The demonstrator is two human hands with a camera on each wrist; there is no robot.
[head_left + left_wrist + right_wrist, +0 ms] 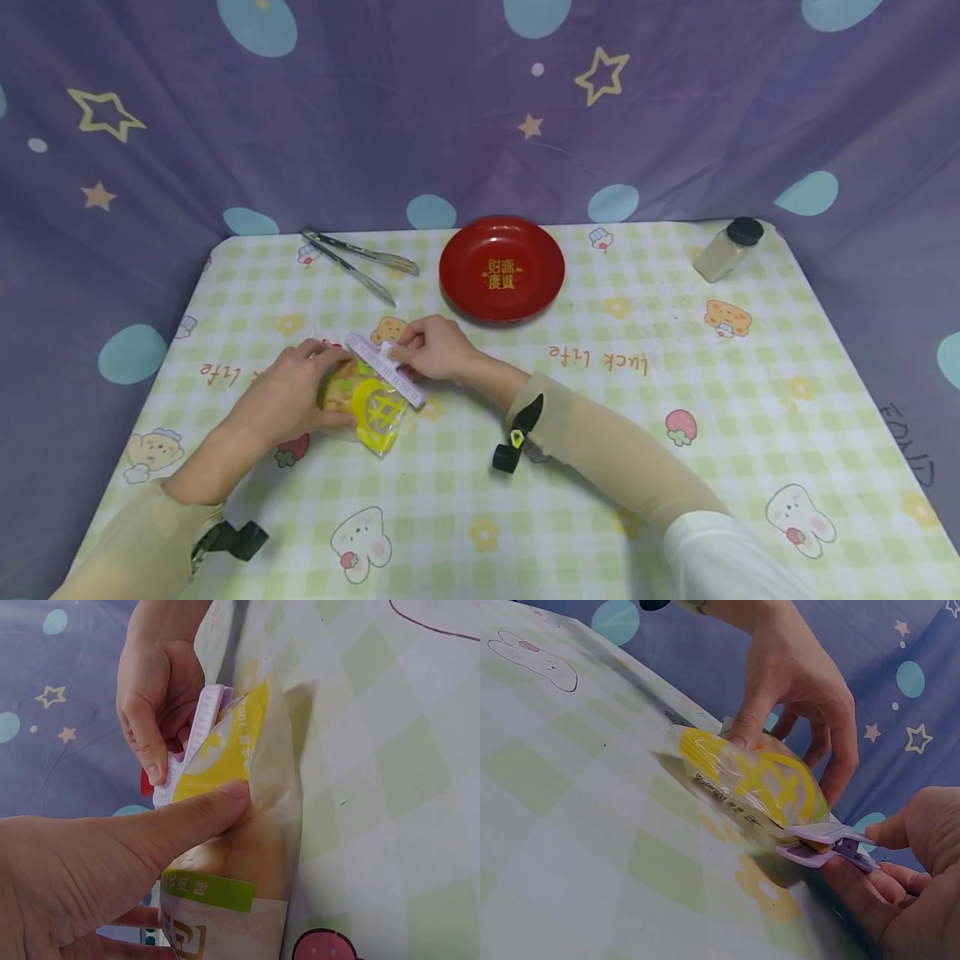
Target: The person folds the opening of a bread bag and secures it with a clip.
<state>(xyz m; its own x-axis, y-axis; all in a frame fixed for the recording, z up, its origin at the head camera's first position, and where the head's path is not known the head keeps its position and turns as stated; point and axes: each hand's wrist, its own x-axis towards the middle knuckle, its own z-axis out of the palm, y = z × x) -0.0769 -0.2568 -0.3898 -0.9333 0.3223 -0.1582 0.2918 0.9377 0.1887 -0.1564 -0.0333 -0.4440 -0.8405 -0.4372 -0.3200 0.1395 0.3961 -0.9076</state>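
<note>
A clear plastic bread bag (380,417) with yellow print lies at the left of the table, pale bread (266,844) showing through its wall. My left hand (294,387) grips the bag, thumb on the near face and fingers on the far side. A lilac bag clip (386,369) spans the bag's right end at a slant. In my right hand (441,350), thumb and fingers pinch the clip's handles. The right wrist view shows the clip's jaws parted a little at the edge of the bag.
Behind the hands stands a red plate (468,250) with gold characters. Metal tongs (393,262) lie spread to its left. A clear jar (717,258) with a black lid lies tilted at the back right. A checked cloth (570,450) covers the table, with a purple curtain behind.
</note>
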